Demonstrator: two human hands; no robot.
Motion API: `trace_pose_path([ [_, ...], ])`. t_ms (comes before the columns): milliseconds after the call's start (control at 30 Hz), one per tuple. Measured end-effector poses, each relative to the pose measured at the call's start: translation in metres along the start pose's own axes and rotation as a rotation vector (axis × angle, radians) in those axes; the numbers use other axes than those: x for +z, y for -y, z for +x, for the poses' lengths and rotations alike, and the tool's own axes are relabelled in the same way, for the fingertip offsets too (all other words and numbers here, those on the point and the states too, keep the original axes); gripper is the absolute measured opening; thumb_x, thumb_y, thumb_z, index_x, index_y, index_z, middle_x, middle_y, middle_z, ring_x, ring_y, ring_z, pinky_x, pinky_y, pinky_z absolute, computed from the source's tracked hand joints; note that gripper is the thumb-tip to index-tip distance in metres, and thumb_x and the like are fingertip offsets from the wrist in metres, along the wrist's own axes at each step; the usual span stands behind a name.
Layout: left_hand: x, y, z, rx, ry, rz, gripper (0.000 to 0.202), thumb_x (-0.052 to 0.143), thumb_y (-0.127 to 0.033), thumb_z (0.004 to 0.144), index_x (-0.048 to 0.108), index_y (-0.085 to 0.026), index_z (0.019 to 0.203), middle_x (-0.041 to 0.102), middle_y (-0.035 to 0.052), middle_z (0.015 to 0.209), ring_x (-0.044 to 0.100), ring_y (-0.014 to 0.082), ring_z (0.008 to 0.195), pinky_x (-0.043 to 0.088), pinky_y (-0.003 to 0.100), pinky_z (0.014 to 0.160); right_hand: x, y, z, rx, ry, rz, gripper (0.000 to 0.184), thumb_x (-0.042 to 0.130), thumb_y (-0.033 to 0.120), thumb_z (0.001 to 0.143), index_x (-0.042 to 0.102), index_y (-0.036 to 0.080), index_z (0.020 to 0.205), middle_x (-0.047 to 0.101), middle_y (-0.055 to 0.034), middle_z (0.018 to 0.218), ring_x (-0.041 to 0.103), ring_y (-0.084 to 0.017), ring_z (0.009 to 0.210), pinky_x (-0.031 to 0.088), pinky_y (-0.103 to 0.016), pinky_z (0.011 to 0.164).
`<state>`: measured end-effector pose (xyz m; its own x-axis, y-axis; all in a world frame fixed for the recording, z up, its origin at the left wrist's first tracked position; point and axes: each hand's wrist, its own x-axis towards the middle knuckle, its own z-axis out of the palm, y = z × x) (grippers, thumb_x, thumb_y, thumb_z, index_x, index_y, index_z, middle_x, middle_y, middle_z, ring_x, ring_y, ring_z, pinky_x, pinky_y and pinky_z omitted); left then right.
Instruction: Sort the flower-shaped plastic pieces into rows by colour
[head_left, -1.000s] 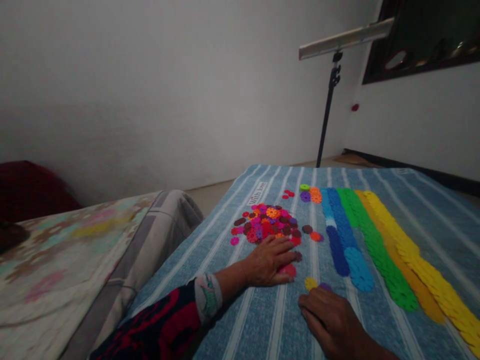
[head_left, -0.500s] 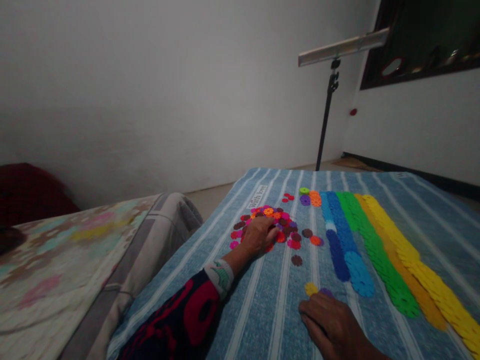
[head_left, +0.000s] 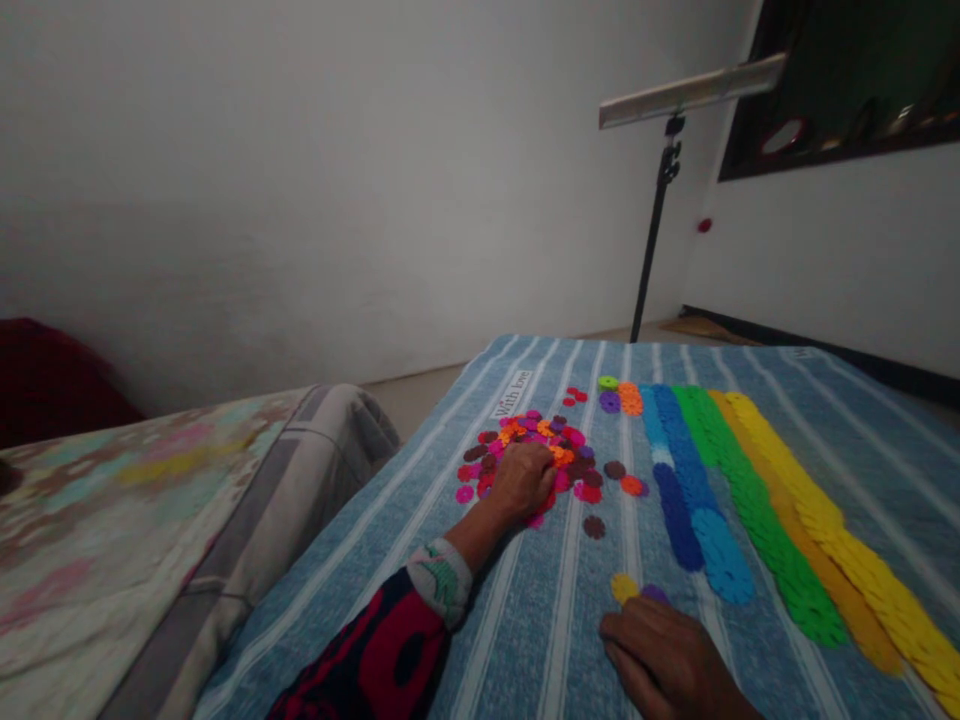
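Note:
A mixed pile of small flower-shaped plastic discs (head_left: 555, 450), red, pink, orange, brown and purple, lies on a blue striped cloth (head_left: 525, 620). My left hand (head_left: 523, 480) rests on the pile's near edge with its fingers curled; what they hold is hidden. My right hand (head_left: 664, 660) lies flat on the cloth, fingertips next to a yellow disc (head_left: 622, 587) and a purple disc (head_left: 654, 593). A lone brown disc (head_left: 594, 525) sits between the hands. To the right run sorted rows: blue (head_left: 679, 480), green (head_left: 754, 505), orange (head_left: 806, 540) and yellow (head_left: 832, 515).
A black light stand (head_left: 655, 240) with a white bar stands beyond the cloth's far edge. Patterned bedding (head_left: 112, 520) lies to the left, with a dark red cushion (head_left: 45, 380) behind it. A dark window frame (head_left: 847, 100) is at the upper right.
My left hand has moved from the cloth near my right hand back up onto the disc pile and curled its fingers. My right hand has stayed in place.

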<state>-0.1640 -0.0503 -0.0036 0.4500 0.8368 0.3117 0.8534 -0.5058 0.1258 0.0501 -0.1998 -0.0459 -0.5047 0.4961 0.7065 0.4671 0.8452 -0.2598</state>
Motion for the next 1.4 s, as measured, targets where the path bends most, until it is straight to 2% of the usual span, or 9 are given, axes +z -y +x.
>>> trace_pose_path([
  [133, -0.002, 0.009, -0.005, -0.051, -0.059, -0.027, 0.028, 0.05, -0.026, 0.089, 0.063, -0.017, 0.067, 0.063, 0.0059, 0.07, 0.057, 0.0178, 0.07, 0.043, 0.031, 0.072, -0.002, 0.001, 0.001, 0.021, 0.035, 0.0, 0.02, 0.044, 0.005, 0.087, 0.057, 0.02, 0.087, 0.061, 0.0006, 0.063, 0.059, -0.013, 0.055, 0.044, -0.023, 0.054],
  [300, 0.008, 0.029, -0.004, -0.146, -0.302, -0.136, 0.019, 0.048, -0.019, 0.086, 0.064, -0.018, 0.076, 0.066, 0.0072, 0.08, 0.06, 0.0195, 0.08, 0.047, 0.032, 0.078, -0.005, 0.0, -0.002, 0.052, 0.055, -0.006, 0.02, 0.044, 0.006, 0.089, 0.058, 0.02, 0.089, 0.062, 0.0006, 0.065, 0.06, -0.013, 0.057, 0.046, -0.023, 0.056],
  [433, 0.011, 0.047, -0.003, -0.35, -0.462, -0.194, 0.016, 0.05, -0.02, 0.083, 0.066, -0.018, 0.085, 0.069, 0.0082, 0.09, 0.062, 0.022, 0.09, 0.047, 0.036, 0.087, -0.012, 0.003, 0.003, 0.064, 0.116, 0.018, 0.018, 0.046, 0.008, 0.091, 0.059, 0.02, 0.09, 0.063, 0.0003, 0.068, 0.06, -0.012, 0.059, 0.046, -0.022, 0.057],
  [633, 0.006, 0.065, -0.004, -0.681, -0.456, -0.241, 0.016, 0.053, -0.023, 0.08, 0.068, -0.018, 0.081, 0.07, 0.0088, 0.09, 0.062, 0.0238, 0.095, 0.045, 0.036, 0.09, -0.006, -0.008, 0.051, 0.118, 0.185, -0.106, 0.017, 0.046, 0.014, 0.093, 0.062, 0.018, 0.09, 0.063, -0.0041, 0.074, 0.058, -0.016, 0.068, 0.044, -0.028, 0.065],
  [800, 0.007, 0.07, -0.006, -0.753, -0.442, -0.411, 0.02, 0.054, -0.028, 0.08, 0.071, -0.018, 0.079, 0.071, 0.0074, 0.086, 0.064, 0.0215, 0.088, 0.046, 0.032, 0.083, 0.024, -0.045, 0.105, 0.139, 0.327, -0.129, 0.018, 0.052, 0.016, 0.092, 0.065, 0.02, 0.104, 0.065, -0.0077, 0.103, 0.056, -0.021, 0.098, 0.044, -0.035, 0.086],
  [867, 0.008, 0.07, -0.007, -0.744, -0.455, -0.469, 0.02, 0.053, -0.028, 0.08, 0.07, -0.018, 0.077, 0.072, 0.0061, 0.082, 0.064, 0.0204, 0.084, 0.047, 0.031, 0.081, 0.037, -0.06, 0.118, 0.186, 0.375, -0.196, 0.013, 0.055, 0.018, 0.091, 0.066, 0.019, 0.099, 0.062, -0.01, 0.112, 0.053, -0.024, 0.106, 0.043, -0.037, 0.091],
  [1033, 0.01, 0.07, -0.005, -0.739, -0.537, -0.633, 0.021, 0.052, -0.029, 0.077, 0.071, -0.018, 0.075, 0.072, 0.0039, 0.077, 0.065, 0.0192, 0.079, 0.048, 0.029, 0.078, 0.053, -0.084, 0.128, 0.268, 0.463, -0.261, 0.015, 0.05, 0.022, 0.097, 0.064, 0.017, 0.097, 0.062, -0.0088, 0.105, 0.054, -0.021, 0.102, 0.042, -0.035, 0.091],
  [1233, 0.007, 0.072, -0.002, -0.824, -0.627, -0.891, 0.024, 0.054, -0.035, 0.076, 0.07, -0.017, 0.074, 0.071, 0.0024, 0.07, 0.066, 0.018, 0.072, 0.048, 0.027, 0.07, 0.058, -0.094, 0.139, 0.277, 0.488, -0.318, 0.012, 0.059, 0.026, 0.092, 0.066, 0.018, 0.097, 0.061, -0.0094, 0.108, 0.054, -0.022, 0.1, 0.041, -0.036, 0.089],
  [1400, 0.01, 0.074, -0.001, -0.876, -0.647, -1.023, 0.028, 0.054, -0.041, 0.074, 0.069, -0.017, 0.073, 0.068, 0.0016, 0.064, 0.065, 0.017, 0.061, 0.046, 0.024, 0.056, 0.068, -0.102, 0.142, 0.284, 0.489, -0.294, 0.013, 0.058, 0.023, 0.092, 0.068, 0.016, 0.093, 0.063, -0.011, 0.105, 0.055, -0.023, 0.101, 0.041, -0.035, 0.09],
])
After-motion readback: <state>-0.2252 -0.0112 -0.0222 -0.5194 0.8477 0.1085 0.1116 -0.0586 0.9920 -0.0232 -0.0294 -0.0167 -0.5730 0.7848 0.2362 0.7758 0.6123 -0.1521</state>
